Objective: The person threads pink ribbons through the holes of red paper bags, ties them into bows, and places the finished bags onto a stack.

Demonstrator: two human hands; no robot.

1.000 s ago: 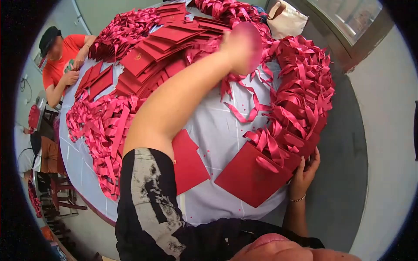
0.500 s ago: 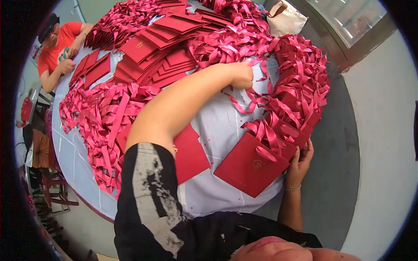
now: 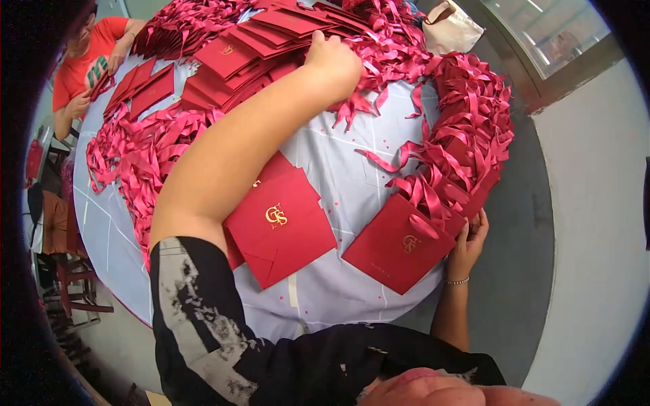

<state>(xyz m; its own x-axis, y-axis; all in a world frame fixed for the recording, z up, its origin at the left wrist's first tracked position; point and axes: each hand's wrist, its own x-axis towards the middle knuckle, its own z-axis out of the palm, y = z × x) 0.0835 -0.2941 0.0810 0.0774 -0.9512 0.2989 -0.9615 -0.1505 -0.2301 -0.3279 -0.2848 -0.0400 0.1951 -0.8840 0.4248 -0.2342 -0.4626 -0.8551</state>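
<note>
My left hand (image 3: pixel 335 62) reaches across the table to the edge of the stacked red paper bags (image 3: pixel 283 39). Its back faces me, one finger is raised apart from the others, and the fingertips are partly hidden. Dark pink ribbons (image 3: pixel 393 62) lie beside it. At lower right, my right hand (image 3: pixel 468 245) grips the outer edge of a row of upright red gift bags (image 3: pixel 405 245) with ribbon handles. The front bag carries a gold emblem. Under my left forearm, more red bags (image 3: pixel 281 223) lie flat, the top one with gold letters.
A heap of ribboned bags (image 3: pixel 474 122) curves along the table's right edge, another ribbon heap (image 3: pixel 152 149) along the left. Across the table, a person in an orange shirt (image 3: pixel 95 64) handles a red item. A cream bag (image 3: pixel 452 28) stands at the back, near the wall (image 3: pixel 596 203).
My left hand has moved away from the loose ribbons, up and left to the stacked bags. More of the flat bags shows below my forearm. My right hand stays at the row's edge.
</note>
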